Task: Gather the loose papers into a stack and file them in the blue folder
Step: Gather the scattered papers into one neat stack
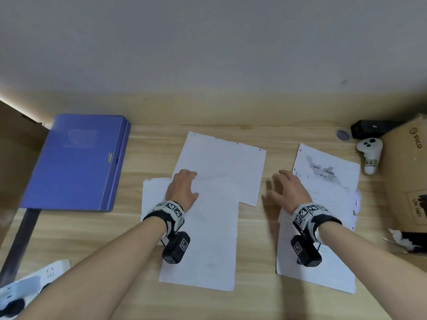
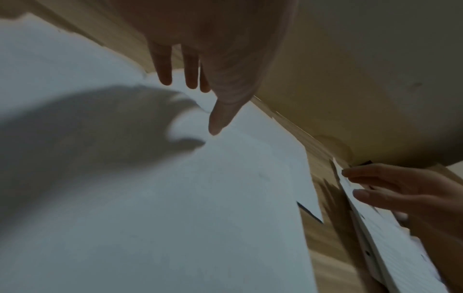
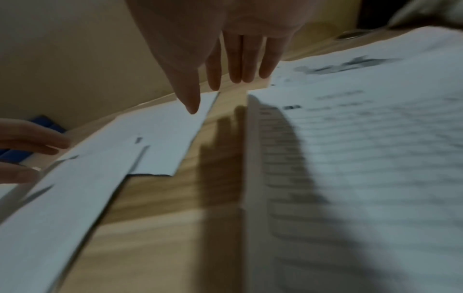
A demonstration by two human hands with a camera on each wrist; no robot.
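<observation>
A closed blue folder (image 1: 76,162) lies flat at the far left of the wooden desk. Blank white sheets (image 1: 208,227) overlap in the middle of the desk. Printed sheets (image 1: 323,227) overlap further right, the farthest one showing a grey map. My left hand (image 1: 182,188) hovers over the blank sheets (image 2: 175,198) with fingers (image 2: 190,77) straight and pointing down. My right hand (image 1: 286,188) hangs over the left edge of the printed sheets (image 3: 363,158), fingers (image 3: 248,61) straight and held together. Neither hand holds anything.
A cardboard box (image 1: 409,185) stands at the right edge, with a white controller (image 1: 369,155) and a black device (image 1: 369,130) behind it. A power strip (image 1: 30,282) lies at the near left. Bare desk (image 1: 256,239) shows between the two paper groups.
</observation>
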